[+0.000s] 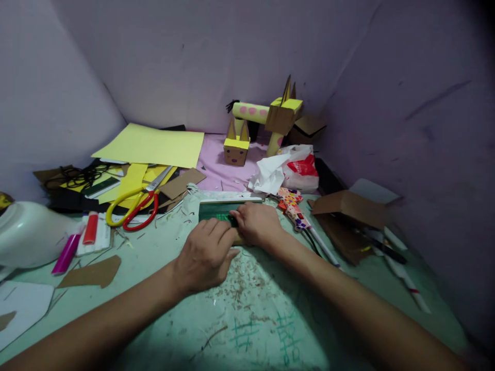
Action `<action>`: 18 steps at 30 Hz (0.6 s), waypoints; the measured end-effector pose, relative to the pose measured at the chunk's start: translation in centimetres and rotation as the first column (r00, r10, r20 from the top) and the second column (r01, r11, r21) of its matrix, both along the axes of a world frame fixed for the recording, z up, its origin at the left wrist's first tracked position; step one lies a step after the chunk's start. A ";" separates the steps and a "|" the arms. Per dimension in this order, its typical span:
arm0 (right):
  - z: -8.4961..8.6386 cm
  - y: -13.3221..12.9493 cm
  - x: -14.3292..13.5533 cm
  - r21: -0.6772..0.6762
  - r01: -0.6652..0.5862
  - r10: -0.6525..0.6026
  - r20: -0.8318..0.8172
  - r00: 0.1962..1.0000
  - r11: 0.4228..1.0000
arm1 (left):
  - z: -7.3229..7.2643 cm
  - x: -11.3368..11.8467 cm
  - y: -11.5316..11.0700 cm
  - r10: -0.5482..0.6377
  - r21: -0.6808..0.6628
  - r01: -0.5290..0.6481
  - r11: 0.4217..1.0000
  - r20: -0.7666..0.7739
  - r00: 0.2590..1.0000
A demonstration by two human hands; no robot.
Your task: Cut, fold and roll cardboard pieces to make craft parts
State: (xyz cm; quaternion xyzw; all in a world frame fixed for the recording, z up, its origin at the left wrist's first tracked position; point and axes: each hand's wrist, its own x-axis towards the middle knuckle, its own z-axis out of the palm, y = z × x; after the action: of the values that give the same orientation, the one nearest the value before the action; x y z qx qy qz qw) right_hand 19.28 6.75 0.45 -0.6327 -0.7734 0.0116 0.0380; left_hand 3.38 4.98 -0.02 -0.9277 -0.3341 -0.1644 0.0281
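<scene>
A flat dark green panel (214, 209) with a pale far edge lies on the table in front of me. My left hand (207, 255) is closed at its near edge, fingers curled and thumb toward the right. My right hand (257, 224) rests over the panel's right part, fingers bent and closed together at a small dark spot. Between the hands shows a brown strip of cardboard (240, 239), mostly covered by them. What each set of fingertips grips is hidden. Just right of my right hand lies a flower-patterned glue gun (292, 206).
Left are scissors (141, 203), a red-capped tube (91, 228), a purple marker (66, 254), and a white rounded container (34, 234). Yellow paper (150, 146) lies behind. Cardboard animal figures (236, 153) stand at the back near a plastic bag (301, 167). Cardboard scraps (348, 208) lie right.
</scene>
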 end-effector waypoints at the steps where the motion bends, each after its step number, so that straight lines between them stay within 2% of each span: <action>1: 0.0 -0.2 0.0 0.015 -0.011 0.012 -0.009 1.000 1.000 | -0.2 -0.3 -0.4 -0.019 0.013 0.018 1.000 0.016 1.000; 4: 0.0 -1.0 0.4 0.060 -0.100 0.103 -0.044 0.994 0.993 | -0.5 -0.5 -0.4 -0.041 0.036 0.040 0.999 0.032 0.999; 8: 0.0 -3.1 1.4 0.109 -0.305 0.316 -0.093 0.944 0.946 | 0.2 -0.3 -0.1 -0.117 0.030 0.117 0.993 -0.010 0.993; 12: -0.6 -6.3 1.8 0.183 -0.419 0.449 -0.179 0.876 0.890 | 0.4 -0.9 -2.1 -0.118 0.011 0.118 0.993 -0.009 0.993; 15: -1.4 -8.1 1.6 0.287 -0.435 0.497 -0.196 0.845 0.853 | -0.1 -1.5 -3.7 -0.122 0.007 0.122 0.993 0.039 0.992; 18: -1.9 -8.1 1.4 0.309 -0.399 0.470 -0.201 0.860 0.863 | -0.2 -1.6 -3.6 -0.120 -0.050 0.126 0.991 0.107 0.987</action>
State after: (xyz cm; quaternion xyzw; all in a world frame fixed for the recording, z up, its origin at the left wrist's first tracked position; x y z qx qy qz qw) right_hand 20.65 -1.39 -1.48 -0.4223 -0.8792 0.0056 0.2205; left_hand 1.83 1.36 -0.19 -0.9371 -0.2817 -0.2044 -0.0257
